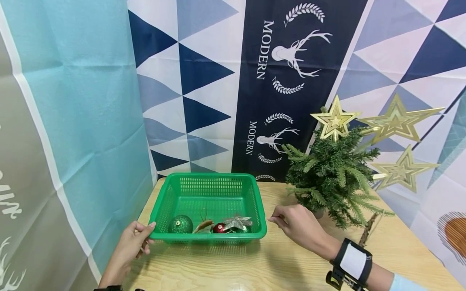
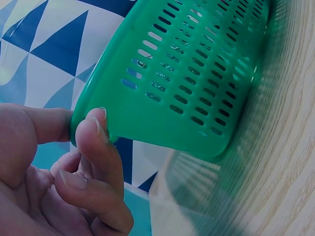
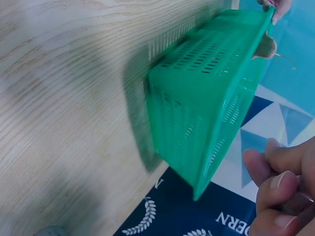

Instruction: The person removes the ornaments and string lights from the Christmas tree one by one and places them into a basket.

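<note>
- The left hand [image 1: 129, 246] pinches the near left corner of the green plastic basket [image 1: 209, 184], thumb on the rim and fingers curled under it; the left wrist view shows the thumb and forefinger [image 2: 96, 130] pressed against that corner [image 2: 162, 98].
- The right hand [image 1: 296, 226] hovers just beside the basket's right wall, not touching it, fingers loosely curled around nothing; the right wrist view shows its fingertips [image 3: 275, 184] apart from the basket [image 3: 206, 98].
- Risk, as a judgement: with only one corner pinched, a pull or lift could swing or tip the basket, and the round ornaments could roll to one side or spill over the low rim.
- A second risk: the right hand sits close to the small artificial tree [image 1: 333, 178] at centre right; a wide sweep of that arm could knock it or its gold stars [image 1: 335, 119].
- The basket sits flat on the wooden bench [image 1: 291, 266], lower centre of the head view, against the patterned backdrop [image 1: 291, 60].
- It is rectangular, bright green, with slotted walls and a rolled rim.
- Inside, along its near wall, lie a green glitter bauble [image 1: 181, 224], a red bauble [image 1: 219, 228], a silver star ornament [image 1: 237, 222] and a brownish piece I cannot identify.
</note>
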A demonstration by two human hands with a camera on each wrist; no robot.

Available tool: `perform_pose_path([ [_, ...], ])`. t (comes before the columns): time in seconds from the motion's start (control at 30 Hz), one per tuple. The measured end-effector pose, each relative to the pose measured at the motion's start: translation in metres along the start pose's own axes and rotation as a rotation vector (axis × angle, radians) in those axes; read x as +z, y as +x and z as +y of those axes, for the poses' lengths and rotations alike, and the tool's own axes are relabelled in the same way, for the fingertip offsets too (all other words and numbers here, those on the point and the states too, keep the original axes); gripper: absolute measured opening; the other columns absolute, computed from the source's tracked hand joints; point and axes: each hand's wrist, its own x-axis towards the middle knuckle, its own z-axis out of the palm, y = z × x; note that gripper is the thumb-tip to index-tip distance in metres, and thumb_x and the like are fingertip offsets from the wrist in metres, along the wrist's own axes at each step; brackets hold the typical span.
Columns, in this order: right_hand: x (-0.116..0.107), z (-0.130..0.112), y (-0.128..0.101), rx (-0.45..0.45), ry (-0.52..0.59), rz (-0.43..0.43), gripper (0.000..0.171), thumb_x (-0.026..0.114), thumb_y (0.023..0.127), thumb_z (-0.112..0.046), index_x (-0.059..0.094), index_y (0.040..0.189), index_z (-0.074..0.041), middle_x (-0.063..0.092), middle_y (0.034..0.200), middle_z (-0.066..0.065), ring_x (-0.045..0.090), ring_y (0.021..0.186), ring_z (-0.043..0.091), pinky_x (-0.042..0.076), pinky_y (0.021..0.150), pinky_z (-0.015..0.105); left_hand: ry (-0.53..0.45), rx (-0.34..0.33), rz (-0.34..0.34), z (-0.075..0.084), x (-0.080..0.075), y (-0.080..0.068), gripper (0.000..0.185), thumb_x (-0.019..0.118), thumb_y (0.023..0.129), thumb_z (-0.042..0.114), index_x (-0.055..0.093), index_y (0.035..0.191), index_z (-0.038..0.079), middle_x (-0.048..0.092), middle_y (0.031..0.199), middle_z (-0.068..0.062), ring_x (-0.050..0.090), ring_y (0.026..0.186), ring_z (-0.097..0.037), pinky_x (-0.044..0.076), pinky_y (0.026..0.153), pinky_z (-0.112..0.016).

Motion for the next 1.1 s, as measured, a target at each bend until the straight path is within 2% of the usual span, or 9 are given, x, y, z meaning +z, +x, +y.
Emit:
perform_pose_path([
  [0.17, -0.017, 0.006, -0.007, -0.025, -0.011, 0.061, 0.01, 0.082, 0.09, -0.018, 0.073, 0.084, -0.019, 0.062, 0.068, -0.016, 0.044, 0.052, -0.01, 0.043, 0.049, 0.018, 0.0, -0.008, -0.003, 0.0, 0.0, 0.0, 0.04, 0.06, 0.105, 0.041, 0.043, 0.103, 0.005, 0.069, 0.079, -0.009, 0.058, 0.053, -0.017, 0.038, 0.046, -0.03],
  [0.37, -0.056, 0.021, -0.016, -0.05, -0.033, 0.178, 0.01, 0.082, 0.087, -0.012, 0.075, 0.092, -0.017, 0.06, 0.067, -0.019, 0.04, 0.049, -0.009, 0.038, 0.045, 0.017, 0.0, -0.006, -0.005, 0.0, 0.0, 0.0, 0.043, 0.061, 0.104, 0.044, 0.044, 0.102, 0.005, 0.069, 0.077, -0.007, 0.058, 0.052, -0.017, 0.038, 0.046, -0.029],
  [0.53, -0.095, 0.036, -0.042, -0.053, -0.09, 0.289, 0.021, 0.084, 0.084, -0.006, 0.075, 0.095, -0.021, 0.053, 0.065, -0.023, 0.036, 0.047, -0.008, 0.03, 0.043, 0.013, -0.003, -0.004, -0.018, 0.0, -0.001, -0.001, 0.044, 0.062, 0.104, 0.045, 0.045, 0.103, 0.005, 0.069, 0.077, -0.007, 0.059, 0.052, -0.016, 0.037, 0.046, -0.028],
  [0.67, -0.124, 0.048, -0.069, -0.038, -0.111, 0.411, 0.022, 0.082, 0.081, 0.001, 0.075, 0.096, -0.014, 0.057, 0.065, -0.018, 0.044, 0.05, -0.008, 0.036, 0.046, 0.012, -0.006, -0.011, -0.018, 0.001, -0.003, -0.003, 0.044, 0.062, 0.104, 0.046, 0.044, 0.103, 0.005, 0.069, 0.076, -0.006, 0.058, 0.051, -0.016, 0.038, 0.045, -0.028],
  [0.77, -0.146, 0.057, -0.086, 0.02, -0.15, 0.5, 0.018, 0.08, 0.083, 0.003, 0.076, 0.096, -0.008, 0.062, 0.067, -0.015, 0.049, 0.052, -0.011, 0.039, 0.046, 0.012, 0.0, -0.018, -0.021, 0.001, -0.005, -0.004, 0.045, 0.061, 0.104, 0.047, 0.043, 0.103, 0.005, 0.069, 0.076, -0.006, 0.058, 0.051, -0.016, 0.039, 0.045, -0.029],
  [0.9, -0.174, 0.075, -0.098, 0.224, -0.169, 0.556, 0.011, 0.076, 0.091, -0.005, 0.074, 0.101, -0.003, 0.059, 0.071, -0.032, 0.049, 0.054, -0.018, 0.036, 0.046, 0.013, 0.009, -0.022, -0.037, 0.002, -0.006, -0.003, 0.048, 0.061, 0.103, 0.05, 0.042, 0.102, 0.006, 0.07, 0.077, -0.006, 0.059, 0.053, -0.017, 0.04, 0.046, -0.03],
  [1.0, -0.185, 0.096, -0.104, 0.376, -0.107, 0.601, 0.009, 0.069, 0.098, -0.008, 0.071, 0.105, -0.002, 0.051, 0.074, -0.041, 0.047, 0.058, -0.018, 0.035, 0.05, 0.011, 0.012, -0.031, -0.039, 0.002, -0.005, -0.002, 0.048, 0.06, 0.103, 0.05, 0.042, 0.102, 0.006, 0.07, 0.077, -0.005, 0.06, 0.053, -0.017, 0.04, 0.047, -0.03],
  [1.03, -0.186, 0.104, -0.107, 0.421, -0.086, 0.608, 0.007, 0.067, 0.1, -0.009, 0.07, 0.105, -0.004, 0.05, 0.074, -0.041, 0.047, 0.059, -0.018, 0.035, 0.052, 0.009, 0.014, -0.034, -0.039, 0.002, -0.004, -0.002, 0.047, 0.06, 0.104, 0.049, 0.041, 0.102, 0.006, 0.07, 0.077, -0.005, 0.06, 0.053, -0.017, 0.04, 0.047, -0.031],
  [1.1, -0.188, 0.12, -0.116, 0.48, -0.059, 0.604, 0.014, 0.064, 0.102, -0.01, 0.066, 0.111, 0.0, 0.051, 0.075, -0.035, 0.047, 0.058, -0.013, 0.036, 0.051, 0.01, 0.017, -0.037, -0.04, 0.002, -0.003, -0.002, 0.047, 0.06, 0.104, 0.049, 0.041, 0.102, 0.006, 0.07, 0.077, -0.006, 0.06, 0.053, -0.017, 0.04, 0.047, -0.031],
])
